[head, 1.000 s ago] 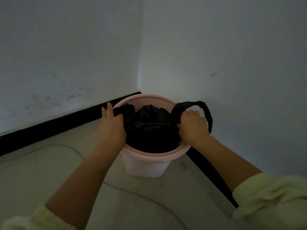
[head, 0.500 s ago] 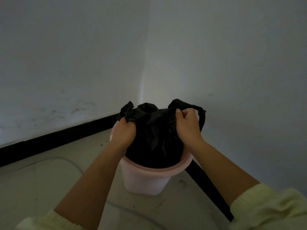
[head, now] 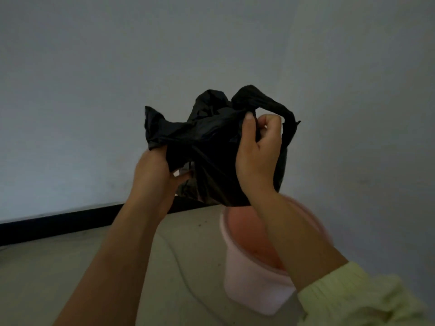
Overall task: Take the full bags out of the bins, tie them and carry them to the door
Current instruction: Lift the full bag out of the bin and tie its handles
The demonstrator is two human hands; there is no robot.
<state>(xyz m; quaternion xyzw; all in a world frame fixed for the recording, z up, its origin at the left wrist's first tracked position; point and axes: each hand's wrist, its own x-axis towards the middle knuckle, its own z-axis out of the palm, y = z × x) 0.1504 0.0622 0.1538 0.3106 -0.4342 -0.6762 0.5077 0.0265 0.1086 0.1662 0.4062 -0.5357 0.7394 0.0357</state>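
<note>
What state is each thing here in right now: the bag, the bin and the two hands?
black bin bag: held in the air, out of the bin, top not tied.
pink bin: upright on the floor, no bag in it.
left hand: grips the bag's left edge.
right hand: grips the bag's right side, beside its handle loop.

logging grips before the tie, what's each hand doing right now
Left hand: grips the left edge of the black bag.
Right hand: grips the black bag's right edge, thumb pinching the plastic near the handle loop.
</note>
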